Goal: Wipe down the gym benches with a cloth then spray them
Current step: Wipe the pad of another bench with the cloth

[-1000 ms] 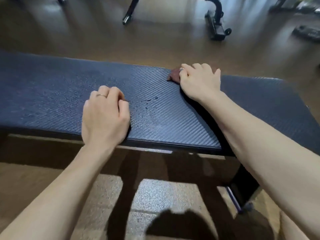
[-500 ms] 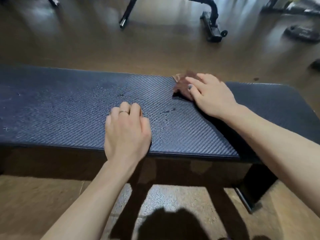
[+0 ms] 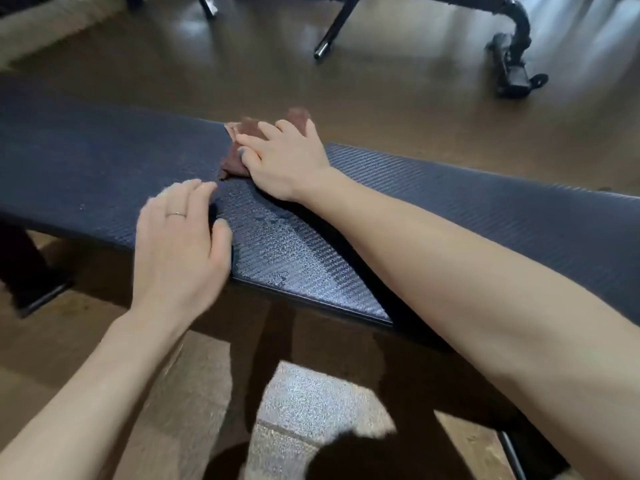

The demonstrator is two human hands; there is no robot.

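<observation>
Right hand (image 3: 284, 161) flat on the cloth (image 3: 239, 147), fingers spread and fairly straight, pressing it onto the bench (image 3: 485, 209). Not gripping it as far as I can see. Cloth is brown, bunched, sitting at the bench's far edge, part of it sticking out past that edge. Hand covers its right side; I can't tell how much of it lies under the palm.

Left hand (image 3: 180, 244) rests palm down on the bench near its front edge, just short of the cloth, fingers loosely extended, holding nothing. Ring (image 3: 176, 214) on one finger. Fingertips are motion-blurred.

Right forearm lies diagonally across the bench top and blocks my view of a strip of the surface from the front edge up to the hand.

Bench: dark blue, woven texture, running left to right. Droplets on the top between the two hands and toward the front edge.

Under the bench: dark leg (image 3: 31, 271) at left, another dark support near centre, mostly in shadow. Floor (image 3: 381, 98) is brown and glossy behind the bench; lighter speckled patch below it.

Beyond the bench's far side: black equipment frame (image 3: 512, 64) with a wheel, and a black tube leg (image 3: 332, 32), well apart from the bench.
</observation>
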